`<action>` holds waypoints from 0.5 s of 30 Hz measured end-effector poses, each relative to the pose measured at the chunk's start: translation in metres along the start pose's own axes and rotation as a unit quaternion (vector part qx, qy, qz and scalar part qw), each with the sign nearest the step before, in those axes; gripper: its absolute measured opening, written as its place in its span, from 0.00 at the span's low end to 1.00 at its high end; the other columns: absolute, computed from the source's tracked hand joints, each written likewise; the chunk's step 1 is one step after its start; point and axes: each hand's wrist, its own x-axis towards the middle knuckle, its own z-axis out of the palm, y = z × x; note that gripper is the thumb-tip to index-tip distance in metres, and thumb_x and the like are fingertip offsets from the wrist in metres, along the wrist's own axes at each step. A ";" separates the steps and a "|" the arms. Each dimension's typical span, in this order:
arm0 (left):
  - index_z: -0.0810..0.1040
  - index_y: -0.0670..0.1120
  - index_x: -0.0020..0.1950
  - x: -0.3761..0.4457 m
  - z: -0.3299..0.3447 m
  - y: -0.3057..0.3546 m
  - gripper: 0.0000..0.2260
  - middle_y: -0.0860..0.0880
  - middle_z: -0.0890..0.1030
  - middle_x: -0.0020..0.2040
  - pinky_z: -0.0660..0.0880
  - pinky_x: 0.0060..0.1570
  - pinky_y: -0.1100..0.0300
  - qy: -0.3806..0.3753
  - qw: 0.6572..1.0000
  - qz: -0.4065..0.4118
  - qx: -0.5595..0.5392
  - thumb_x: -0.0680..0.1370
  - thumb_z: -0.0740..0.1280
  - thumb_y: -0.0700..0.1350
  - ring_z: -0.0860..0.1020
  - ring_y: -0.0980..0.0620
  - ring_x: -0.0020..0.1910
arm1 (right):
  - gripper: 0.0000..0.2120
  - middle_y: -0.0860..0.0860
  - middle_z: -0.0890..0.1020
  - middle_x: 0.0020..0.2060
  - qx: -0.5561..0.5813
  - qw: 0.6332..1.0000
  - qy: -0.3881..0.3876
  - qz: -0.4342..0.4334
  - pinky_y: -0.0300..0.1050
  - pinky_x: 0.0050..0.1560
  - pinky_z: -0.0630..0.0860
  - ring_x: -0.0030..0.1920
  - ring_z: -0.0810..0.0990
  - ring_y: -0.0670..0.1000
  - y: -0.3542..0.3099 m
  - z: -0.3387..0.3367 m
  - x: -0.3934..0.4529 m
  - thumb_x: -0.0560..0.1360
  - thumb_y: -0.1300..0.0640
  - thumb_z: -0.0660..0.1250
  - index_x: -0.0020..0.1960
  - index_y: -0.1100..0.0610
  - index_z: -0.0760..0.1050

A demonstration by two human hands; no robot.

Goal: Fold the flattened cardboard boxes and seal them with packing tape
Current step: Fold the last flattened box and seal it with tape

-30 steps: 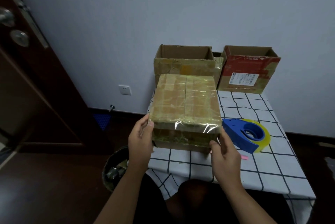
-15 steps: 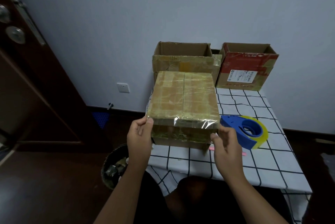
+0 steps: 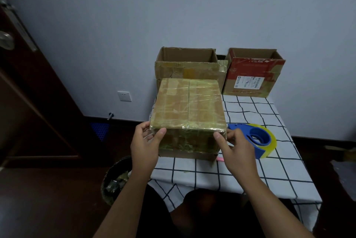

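1. One table [image 3: 250,176] takes up the right half of the view, covered with a white cloth printed in a black grid; its near edge hangs down over the person's lap.
2. Two open cardboard boxes stand at the table's far edge against the wall: a plain brown open box [image 3: 187,64] on the left and a red-faced open box [image 3: 254,73] with a white label on the right, just beside each other.
3. Nearer stands the taped box [image 3: 187,106], closed, its top flaps meeting along a centre seam and covered in glossy clear packing tape [image 3: 204,103] that wraps over the near edge onto the front face. It rests on the table's left part, directly in front of the brown open box.
4. Left of the table, on the dark floor, sits a round bin [image 3: 115,180] holding scraps.
5. Right of the taped box, near it, lies the blue tape dispenser [image 3: 256,139] with its yellowish roll.
6. Left hand [image 3: 146,145] grips the box's near left corner, thumb on the front face, fingers curled round the side.
7. Right hand [image 3: 235,149] pinches the near right corner, thumb on the front face.
8. Beneath the box's right front corner peeks a small pink item [image 3: 220,159], too small to identify.
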 end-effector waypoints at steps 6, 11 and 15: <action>0.73 0.53 0.58 0.003 0.001 -0.003 0.19 0.48 0.80 0.55 0.78 0.57 0.48 0.026 0.998 0.029 0.041 0.71 0.74 0.52 0.80 0.49 0.54 | 0.17 0.43 0.80 0.48 -0.003 1.000 0.006 -0.011 0.56 0.41 0.81 0.51 0.78 0.49 0.006 0.005 0.001 0.73 0.37 0.65 0.42 0.51 0.69; 0.73 0.51 0.57 0.004 0.007 -0.005 0.17 0.48 0.80 0.52 0.79 0.53 0.49 0.058 0.995 0.060 0.061 0.72 0.75 0.49 0.79 0.48 0.50 | 0.16 0.49 0.80 0.47 -0.029 0.999 0.021 -0.032 0.52 0.44 0.75 0.48 0.77 0.52 0.008 0.008 0.004 0.76 0.44 0.66 0.43 0.56 0.69; 0.73 0.51 0.57 0.006 0.006 -0.009 0.18 0.48 0.79 0.53 0.78 0.54 0.50 0.050 0.994 0.068 0.069 0.72 0.75 0.50 0.78 0.49 0.51 | 0.15 0.50 0.79 0.46 -0.041 0.998 0.020 -0.039 0.49 0.42 0.72 0.45 0.76 0.51 0.009 0.009 0.005 0.77 0.46 0.66 0.43 0.57 0.70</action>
